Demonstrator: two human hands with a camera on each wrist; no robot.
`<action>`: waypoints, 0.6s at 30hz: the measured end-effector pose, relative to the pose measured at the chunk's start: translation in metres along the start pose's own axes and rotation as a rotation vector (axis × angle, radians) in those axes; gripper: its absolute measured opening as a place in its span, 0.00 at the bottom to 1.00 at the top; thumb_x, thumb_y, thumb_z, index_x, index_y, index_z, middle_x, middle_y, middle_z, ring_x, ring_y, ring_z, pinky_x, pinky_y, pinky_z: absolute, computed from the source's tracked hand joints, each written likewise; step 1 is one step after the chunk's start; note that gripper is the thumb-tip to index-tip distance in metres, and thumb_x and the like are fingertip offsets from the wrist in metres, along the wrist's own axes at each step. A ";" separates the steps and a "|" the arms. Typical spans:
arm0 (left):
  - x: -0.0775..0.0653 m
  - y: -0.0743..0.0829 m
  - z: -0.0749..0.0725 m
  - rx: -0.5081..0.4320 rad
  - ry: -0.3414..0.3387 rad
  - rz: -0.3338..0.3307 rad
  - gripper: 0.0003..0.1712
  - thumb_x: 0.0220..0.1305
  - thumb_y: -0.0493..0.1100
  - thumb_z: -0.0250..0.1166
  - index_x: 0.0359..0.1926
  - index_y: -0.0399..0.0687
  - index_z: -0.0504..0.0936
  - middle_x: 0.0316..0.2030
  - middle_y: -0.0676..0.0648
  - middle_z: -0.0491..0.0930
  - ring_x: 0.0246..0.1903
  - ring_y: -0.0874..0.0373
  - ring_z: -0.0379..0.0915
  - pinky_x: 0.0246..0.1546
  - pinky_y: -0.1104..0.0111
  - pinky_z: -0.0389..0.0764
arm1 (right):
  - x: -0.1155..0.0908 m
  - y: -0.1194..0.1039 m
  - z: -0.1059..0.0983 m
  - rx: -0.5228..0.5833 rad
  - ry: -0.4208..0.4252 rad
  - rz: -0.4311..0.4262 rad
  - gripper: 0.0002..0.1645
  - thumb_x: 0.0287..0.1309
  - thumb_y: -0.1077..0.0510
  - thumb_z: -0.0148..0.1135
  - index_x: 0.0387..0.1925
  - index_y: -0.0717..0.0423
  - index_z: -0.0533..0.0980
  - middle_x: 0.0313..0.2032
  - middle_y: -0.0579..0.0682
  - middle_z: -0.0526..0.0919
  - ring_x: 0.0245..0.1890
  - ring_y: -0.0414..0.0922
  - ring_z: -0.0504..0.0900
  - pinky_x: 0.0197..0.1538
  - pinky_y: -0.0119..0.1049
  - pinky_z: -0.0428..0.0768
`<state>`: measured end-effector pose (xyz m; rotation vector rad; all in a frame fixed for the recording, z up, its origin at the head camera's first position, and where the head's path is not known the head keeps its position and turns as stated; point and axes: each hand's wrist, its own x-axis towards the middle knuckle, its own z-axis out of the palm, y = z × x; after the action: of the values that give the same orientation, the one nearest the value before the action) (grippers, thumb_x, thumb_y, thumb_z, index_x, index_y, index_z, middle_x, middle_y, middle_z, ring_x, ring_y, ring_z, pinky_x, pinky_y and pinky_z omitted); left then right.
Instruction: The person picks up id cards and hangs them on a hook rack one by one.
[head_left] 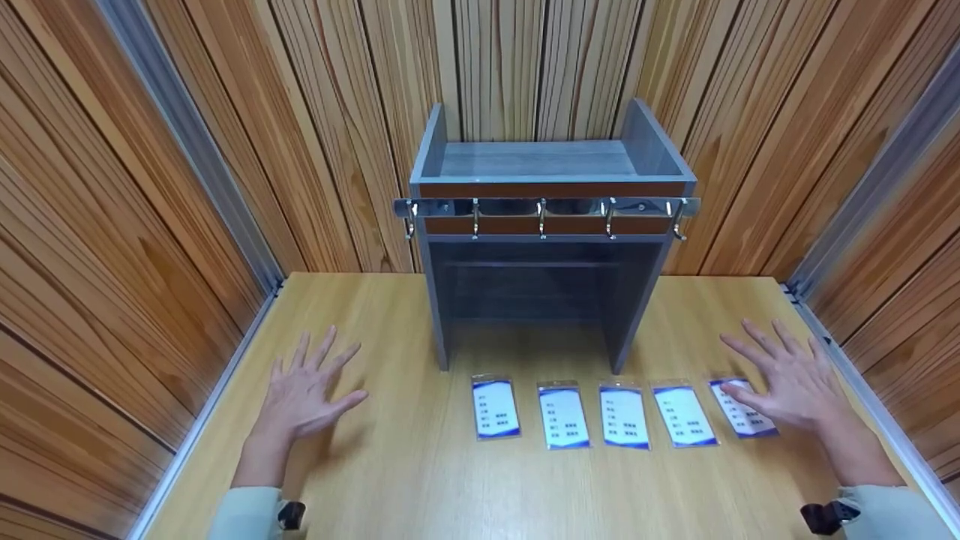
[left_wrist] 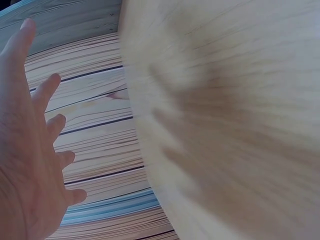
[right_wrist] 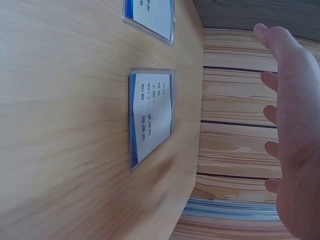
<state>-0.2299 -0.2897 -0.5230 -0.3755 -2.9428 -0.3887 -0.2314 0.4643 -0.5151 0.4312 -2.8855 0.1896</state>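
Note:
My left hand [head_left: 304,394] is spread over the left part of the wooden table, its fingers straight and holding nothing; its shadow falls on the wood. On the other side my right hand [head_left: 799,382] hovers with fingers spread, partly covering the rightmost badge card [head_left: 739,416] in the head view. The right wrist view has that badge card [right_wrist: 152,112] lying flat below the palm. Several white-and-blue cards in clear sleeves make a row, from the leftmost card [head_left: 495,409] past a middle card [head_left: 624,416]. Behind them stands a grey shelf [head_left: 439,300] with a metal hook rail [head_left: 510,207].
The hook rail runs across the shelf front, with several hooks [head_left: 542,221] sticking out and its ends reaching past the sides. Wood-panelled walls [head_left: 337,135] enclose the table [head_left: 420,480] at the back and both sides, with metal strips [head_left: 217,382] along the side edges.

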 end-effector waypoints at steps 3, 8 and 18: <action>0.002 -0.002 -0.005 0.001 0.003 0.005 0.49 0.72 0.75 0.63 0.87 0.66 0.68 0.92 0.39 0.52 0.89 0.22 0.44 0.78 0.14 0.50 | -0.002 0.003 0.001 0.009 -0.001 0.000 0.50 0.66 0.30 0.68 0.85 0.37 0.68 0.86 0.67 0.65 0.84 0.81 0.57 0.76 0.93 0.48; 0.005 -0.003 -0.013 -0.014 -0.002 0.000 0.48 0.73 0.74 0.63 0.88 0.68 0.66 0.93 0.40 0.49 0.90 0.23 0.41 0.79 0.14 0.49 | -0.008 0.007 0.003 0.020 -0.003 0.005 0.50 0.67 0.31 0.69 0.85 0.38 0.68 0.85 0.68 0.65 0.83 0.82 0.57 0.75 0.94 0.49; 0.020 0.009 -0.025 -0.142 0.017 0.026 0.49 0.74 0.69 0.64 0.89 0.63 0.64 0.93 0.40 0.48 0.91 0.25 0.38 0.80 0.14 0.46 | -0.008 0.004 0.012 0.017 -0.056 0.037 0.51 0.67 0.29 0.69 0.83 0.45 0.69 0.84 0.71 0.64 0.80 0.84 0.60 0.69 0.90 0.61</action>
<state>-0.2433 -0.2832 -0.4934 -0.4251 -2.8989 -0.5967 -0.2270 0.4685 -0.5287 0.3931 -2.9505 0.2116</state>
